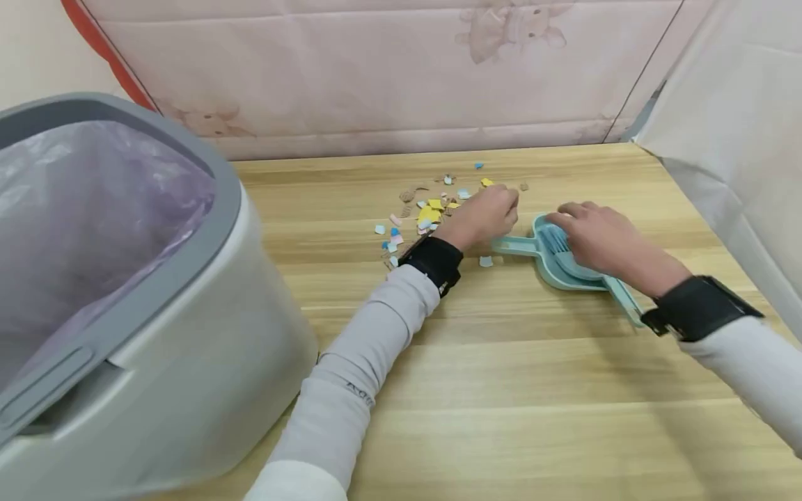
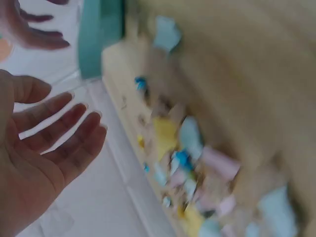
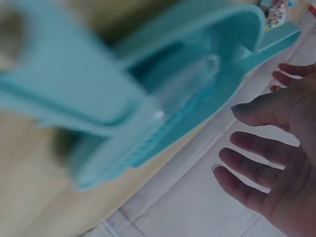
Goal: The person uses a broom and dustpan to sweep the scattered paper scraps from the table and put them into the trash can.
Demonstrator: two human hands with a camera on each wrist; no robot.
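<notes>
Dustpan (image 1: 554, 261) plain (no label legible); sleeve (image 1: 351, 379) print unreadable.

Teal dustpan (image 1: 551, 268), multicoloured paper scraps (image 1: 429, 209), grey-rimmed white bin (image 1: 188, 334).

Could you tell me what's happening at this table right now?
A person is at a wooden table with both hands out over it. The left hand is beside a scatter of small coloured paper scraps, its fingers relaxed. The right hand hovers over a teal dustpan with a small brush lying in it; its fingers are spread and it grips nothing. A grey-rimmed bin, lined with a bag, stands on the left.
</notes>
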